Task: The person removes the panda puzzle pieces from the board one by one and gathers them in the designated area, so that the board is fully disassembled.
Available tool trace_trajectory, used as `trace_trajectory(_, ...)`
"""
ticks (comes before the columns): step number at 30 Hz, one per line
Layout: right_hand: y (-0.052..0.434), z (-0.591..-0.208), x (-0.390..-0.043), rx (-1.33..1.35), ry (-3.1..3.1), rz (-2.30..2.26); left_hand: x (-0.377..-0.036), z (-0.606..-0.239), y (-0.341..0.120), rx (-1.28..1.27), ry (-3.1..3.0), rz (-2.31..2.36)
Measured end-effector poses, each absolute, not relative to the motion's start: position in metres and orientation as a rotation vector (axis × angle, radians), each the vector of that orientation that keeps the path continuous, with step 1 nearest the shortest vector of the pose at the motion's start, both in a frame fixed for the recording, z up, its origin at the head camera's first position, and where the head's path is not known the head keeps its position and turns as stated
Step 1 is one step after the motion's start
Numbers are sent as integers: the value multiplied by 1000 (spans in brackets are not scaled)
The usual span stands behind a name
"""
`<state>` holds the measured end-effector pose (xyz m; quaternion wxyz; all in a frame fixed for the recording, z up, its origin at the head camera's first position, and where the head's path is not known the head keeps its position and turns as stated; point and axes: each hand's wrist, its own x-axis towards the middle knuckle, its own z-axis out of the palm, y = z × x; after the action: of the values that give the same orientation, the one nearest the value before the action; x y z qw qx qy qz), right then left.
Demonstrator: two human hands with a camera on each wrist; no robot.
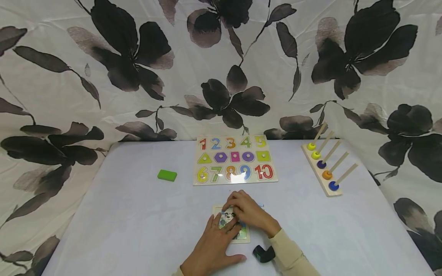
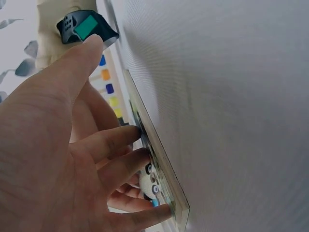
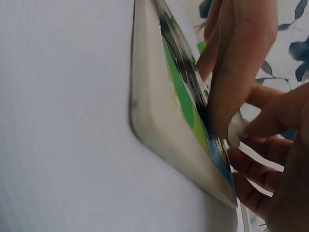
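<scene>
Near the front edge of the white tabletop (image 1: 138,222) lies a small panda puzzle board (image 1: 241,235), flat on the cloth, and both hands are on it. The left hand (image 1: 215,245) lies spread over the near left part of the board, fingers fairly straight and pressing down on the picture, thumb out to the side; it grips nothing. The right hand (image 1: 250,212) reaches in from the right with fingers bent over the board's upper part, the fingertips (image 3: 219,121) pressing on a puzzle piece (image 1: 228,217) with the panda's face. Whether that piece is pinched or only pushed cannot be told from these views. To seat the piece well, the spread hand should probably hold the board steady so it does not slide, while the other hand turns the piece until its outline matches the gap, then presses it level instead of forcing one corner. Further back lie a number and shape board (image 1: 235,159), a green block (image 1: 167,175) to its left, and a ring stacker rack (image 1: 326,168) with five pegs at the right. A flowered cloth (image 1: 221,69) hangs behind.
</scene>
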<state>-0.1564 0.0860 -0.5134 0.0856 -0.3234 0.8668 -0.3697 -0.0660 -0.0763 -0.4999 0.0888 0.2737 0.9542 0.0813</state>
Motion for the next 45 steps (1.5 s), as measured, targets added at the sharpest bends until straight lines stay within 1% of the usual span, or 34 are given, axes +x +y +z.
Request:
trace_trajectory(9,90,-507,-155,-901,2572,-1052,-65,-500,-78,844,2857,245)
trace_trajectory(20,95,-505,-157,-942,2580,-1093,-66,-495,-76,798,2828,225)
trace_trajectory(30,100,-506,-161,-759,2542,-1322,-65,-496,-76,805,2838,233)
trace_trajectory(33,110,-502,-161,-700,2559,-1363,-66,-496,-76,791,2823,229)
trace_trajectory(38,143,-496,-161,-600,2603,-1415,-66,-498,-76,778,2805,240)
trace_trajectory(45,193,-497,-160,-336,2640,-1401,-65,-500,-76,767,2815,272)
